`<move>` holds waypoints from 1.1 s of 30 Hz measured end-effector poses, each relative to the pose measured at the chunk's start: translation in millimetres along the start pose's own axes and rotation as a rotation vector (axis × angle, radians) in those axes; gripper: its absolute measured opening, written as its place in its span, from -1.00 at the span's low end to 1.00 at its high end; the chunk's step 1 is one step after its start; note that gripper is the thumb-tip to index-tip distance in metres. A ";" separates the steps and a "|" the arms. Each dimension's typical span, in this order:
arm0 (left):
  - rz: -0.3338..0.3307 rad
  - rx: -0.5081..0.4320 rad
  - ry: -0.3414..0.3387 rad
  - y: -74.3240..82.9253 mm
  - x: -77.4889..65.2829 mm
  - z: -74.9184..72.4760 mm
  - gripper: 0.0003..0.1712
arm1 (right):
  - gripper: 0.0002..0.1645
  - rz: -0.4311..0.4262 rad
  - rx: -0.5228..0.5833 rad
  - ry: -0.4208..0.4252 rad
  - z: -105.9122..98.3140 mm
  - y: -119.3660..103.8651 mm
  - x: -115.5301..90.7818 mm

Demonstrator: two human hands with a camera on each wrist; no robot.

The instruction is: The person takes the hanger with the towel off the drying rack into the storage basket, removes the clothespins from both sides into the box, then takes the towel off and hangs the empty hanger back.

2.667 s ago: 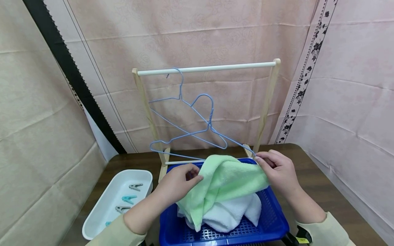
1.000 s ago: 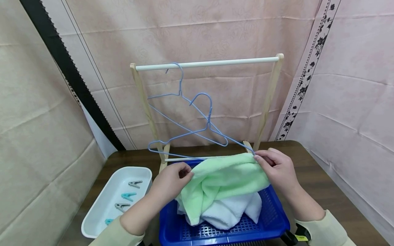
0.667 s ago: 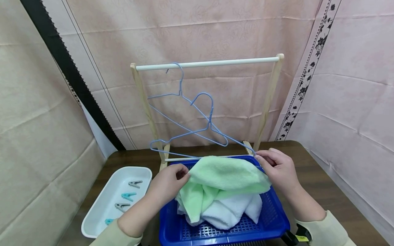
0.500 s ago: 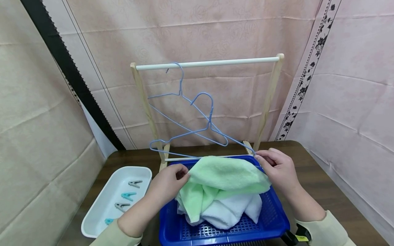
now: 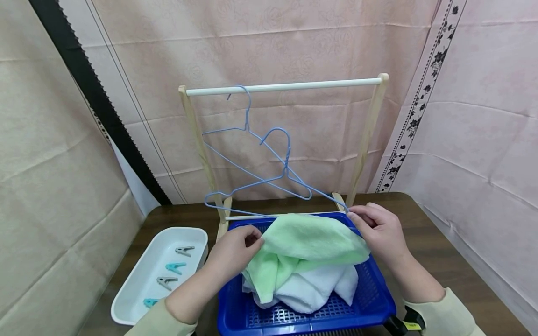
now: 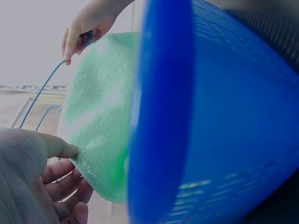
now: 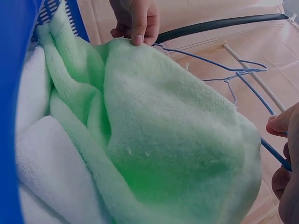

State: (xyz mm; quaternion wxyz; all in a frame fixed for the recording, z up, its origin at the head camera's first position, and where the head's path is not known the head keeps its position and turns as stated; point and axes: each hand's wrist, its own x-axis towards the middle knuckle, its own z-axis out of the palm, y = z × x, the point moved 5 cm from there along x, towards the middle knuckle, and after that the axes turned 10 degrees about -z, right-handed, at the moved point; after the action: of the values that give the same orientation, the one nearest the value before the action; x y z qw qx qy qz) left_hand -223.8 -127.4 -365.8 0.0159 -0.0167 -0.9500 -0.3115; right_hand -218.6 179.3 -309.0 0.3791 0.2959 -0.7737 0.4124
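Observation:
A light green towel [image 5: 315, 240] lies bunched over a white towel [image 5: 313, 290] in the blue basket [image 5: 378, 308]. My left hand [image 5: 235, 249] pinches the green towel's left edge; the left wrist view shows the thumb [image 6: 65, 148] on it. My right hand [image 5: 382, 231] pinches the right end of a blue wire hanger [image 5: 287, 161], tilted above the basket. Part of that hanger's lower bar is hidden behind the towel. In the right wrist view the right hand [image 7: 286, 154] grips the blue wire beside the towel.
Behind the basket stands a wooden rack with a white rod [image 5: 302, 85]. A second blue hanger [image 5: 247, 112] hangs from it, overlapping the held one in view. At left on the brown table [image 5: 424, 228], a white tray [image 5: 138, 280] carries several clothes pegs [image 5: 175, 267].
Since 2.7 s ago my left hand has shifted slightly left with the towel's edge. The towel's upper part spread toward the right hand, then sank into a rounded fold. The right hand keeps the hanger.

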 end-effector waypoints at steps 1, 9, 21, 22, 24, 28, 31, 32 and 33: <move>0.005 0.000 -0.003 1.1 0.2 0.8 -0.92 | -0.81 0.000 0.000 -0.001 0.0 -0.1 -0.1; 0.051 0.008 -0.010 6.1 0.5 7.0 -0.91 | -0.81 0.014 -0.003 -0.013 -1.0 -2.3 -1.6; 0.057 0.030 -0.033 6.5 -0.3 10.1 -0.92 | -0.77 0.028 -0.038 -0.017 2.1 27.8 -14.3; 0.055 0.034 -0.037 6.3 -0.4 10.8 -0.92 | -0.77 0.031 -0.040 -0.017 2.2 30.4 -15.2; 0.054 0.039 -0.047 6.1 -0.6 12.5 -0.92 | -0.77 0.038 -0.041 -0.019 1.9 34.0 -16.6; 0.058 0.057 -0.078 5.3 -0.9 17.6 -0.93 | -0.78 0.040 -0.041 -0.030 0.5 36.7 -17.8; 0.074 0.097 -0.100 4.7 -1.5 21.8 -0.94 | -0.79 0.035 -0.045 -0.039 -0.3 36.2 -18.1; 0.081 0.115 -0.105 4.6 -1.9 23.0 -0.93 | -0.79 0.035 -0.045 -0.041 -0.4 35.7 -18.1; 0.087 0.135 -0.109 4.3 -2.4 24.1 -0.92 | -0.80 0.037 -0.043 -0.040 -0.7 35.3 -18.1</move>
State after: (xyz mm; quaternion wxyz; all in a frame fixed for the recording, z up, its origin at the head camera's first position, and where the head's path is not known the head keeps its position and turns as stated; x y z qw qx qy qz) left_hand -221.7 -109.7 -382.8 -0.0210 -0.0739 -0.9666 -0.2446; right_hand -235.8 199.6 -338.4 0.3620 0.2815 -0.7953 0.3965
